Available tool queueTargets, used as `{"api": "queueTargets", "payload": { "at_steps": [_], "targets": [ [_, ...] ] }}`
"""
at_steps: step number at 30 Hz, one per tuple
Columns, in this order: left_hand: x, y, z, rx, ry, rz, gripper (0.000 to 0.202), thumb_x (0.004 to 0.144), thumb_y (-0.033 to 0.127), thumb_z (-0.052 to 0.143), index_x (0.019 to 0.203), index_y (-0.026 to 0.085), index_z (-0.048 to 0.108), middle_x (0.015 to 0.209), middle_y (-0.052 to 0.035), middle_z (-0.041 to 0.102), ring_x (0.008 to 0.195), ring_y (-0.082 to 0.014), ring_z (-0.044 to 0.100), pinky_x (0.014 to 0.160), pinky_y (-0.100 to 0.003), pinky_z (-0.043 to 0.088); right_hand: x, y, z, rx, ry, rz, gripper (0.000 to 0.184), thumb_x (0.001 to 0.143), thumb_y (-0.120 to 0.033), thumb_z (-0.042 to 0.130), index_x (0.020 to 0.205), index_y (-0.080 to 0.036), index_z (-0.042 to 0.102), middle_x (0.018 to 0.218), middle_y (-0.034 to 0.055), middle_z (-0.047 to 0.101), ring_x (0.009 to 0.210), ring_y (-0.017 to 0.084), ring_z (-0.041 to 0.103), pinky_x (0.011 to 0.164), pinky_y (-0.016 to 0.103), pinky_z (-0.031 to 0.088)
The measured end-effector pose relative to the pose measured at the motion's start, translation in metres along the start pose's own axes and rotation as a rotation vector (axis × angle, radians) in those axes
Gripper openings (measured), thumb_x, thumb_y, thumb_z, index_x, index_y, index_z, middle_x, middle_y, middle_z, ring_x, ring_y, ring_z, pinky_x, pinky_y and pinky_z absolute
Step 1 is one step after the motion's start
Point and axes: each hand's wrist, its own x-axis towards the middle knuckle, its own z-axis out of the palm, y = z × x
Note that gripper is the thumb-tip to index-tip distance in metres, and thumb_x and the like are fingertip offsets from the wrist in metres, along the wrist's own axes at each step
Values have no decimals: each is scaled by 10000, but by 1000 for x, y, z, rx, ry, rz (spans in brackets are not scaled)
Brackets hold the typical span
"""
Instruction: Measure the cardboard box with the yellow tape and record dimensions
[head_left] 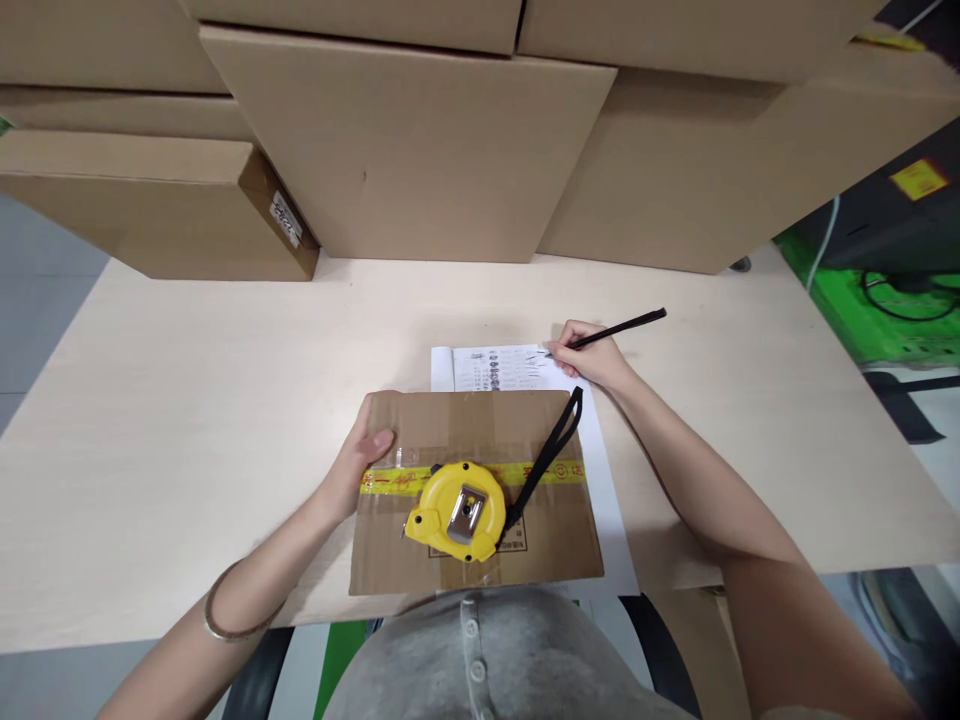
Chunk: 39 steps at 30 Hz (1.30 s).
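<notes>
My right hand point(589, 352) grips a black pen point(622, 326), its tip at the upper right of a white sheet of paper point(611, 530) with handwriting and printed lines. A brown cardboard box point(405, 425) with yellow printed tape covers much of the sheet. Around the box's upper left edge, my left hand point(367, 445) is closed, thumb on top and the other fingers hidden. On the box lies a yellow tape measure point(450, 512) with a metal belt clip. Its black wrist strap point(551, 450) stretches to the box's upper right corner.
Large cardboard boxes point(420, 150) stand along the back of the pale table point(187, 400). A flatter box with a label point(142, 215) sits at the back left. Beyond the right edge are a green surface point(847, 300) and dark equipment with cables.
</notes>
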Motion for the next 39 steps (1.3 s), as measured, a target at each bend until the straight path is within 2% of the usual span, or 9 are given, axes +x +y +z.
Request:
{"api": "queueTargets", "payload": {
  "at_steps": [7, 15, 23, 30, 34, 39],
  "targets": [
    [2, -4, -5, -2, -20, 13, 569, 698, 468, 807, 1167, 218, 604, 990, -46, 745, 962, -314, 724, 840, -400, 575, -1, -1, 0, -13, -3, -13, 430, 672, -457, 836, 587, -213, 493, 469, -20, 584, 343, 75, 459, 321, 199, 308],
    [2, -6, -4, -7, -10, 42, 529, 694, 476, 798, 1119, 210, 630, 984, -48, 739, 967, -311, 708, 860, -387, 558, 1, 3, -2, -26, 15, -32, 423, 681, -426, 824, 586, -223, 465, 456, -37, 567, 340, 75, 454, 341, 205, 308],
    [1, -2, -3, 17, -3, 11, 568, 676, 492, 812, 1131, 215, 616, 948, -39, 736, 929, -298, 709, 818, -365, 556, 1, 3, -2, -42, 5, -19, 432, 664, -382, 816, 563, -229, 425, 426, -47, 542, 328, 74, 432, 335, 200, 285],
    [1, -3, -2, 7, -5, 36, 559, 678, 485, 809, 1128, 212, 621, 1017, -57, 738, 963, -316, 706, 843, -380, 552, 2, 5, -3, -46, 29, -24, 342, 685, -320, 773, 591, -229, 457, 450, -40, 560, 340, 76, 435, 345, 204, 277],
    [1, -4, -4, 15, -10, 21, 595, 686, 484, 802, 1177, 203, 619, 991, -62, 737, 935, -319, 706, 809, -392, 561, 3, 6, -3, -55, 28, -22, 342, 658, -278, 766, 576, -233, 437, 425, -48, 535, 333, 83, 428, 345, 209, 276],
    [2, -3, -4, 28, 8, 32, 585, 687, 484, 804, 1170, 201, 634, 1005, -62, 734, 946, -313, 699, 849, -395, 551, 3, 8, -4, -51, 51, -28, 310, 653, -254, 735, 576, -234, 436, 443, -46, 546, 339, 82, 426, 355, 214, 281]
  ]
}}
